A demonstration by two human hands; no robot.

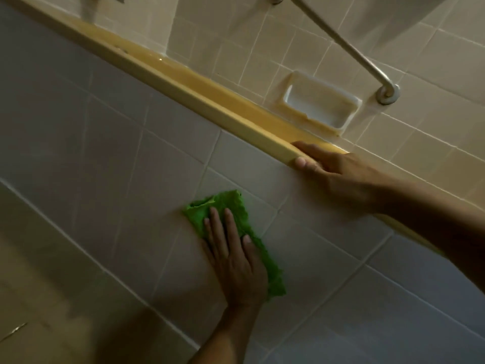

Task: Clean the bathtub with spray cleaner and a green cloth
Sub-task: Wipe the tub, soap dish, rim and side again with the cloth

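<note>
**Flat left hand on the cloth, with the rim above its fingertips**

The left hand (233, 258) lies flat, fingers straight and a little apart, pressing the green cloth (199, 214) against the tiled face (118, 158) below the tub rim (183, 85). It pins the cloth rather than gripping it, and nothing is curled round the fabric. The fingertips point up the tiles towards the rim, and the forearm comes in from the bottom edge of the view.

The cloth is bunched into a long strip. Its long axis runs from upper left to lower right, roughly in line with the rim and across the direction of the fingers. A loose end sticks out past the fingertips on the upper left, and the rest trails along the right side of the hand down past the wrist.

The right hand (338, 177) is well apart from the cloth, up and to the right. It is clamped on the rim, fingers over the top and thumb on the near edge, and looks like a brace for leaning in. So the left hand is the wiping hand. The band of tile between cloth and rim lies straight ahead of its fingers, and more tile stretches away to the left.

Beyond the rim are a recessed soap dish (317, 103) and a slanting grab bar (341, 40) on the wall. No spray bottle is in view.
</note>
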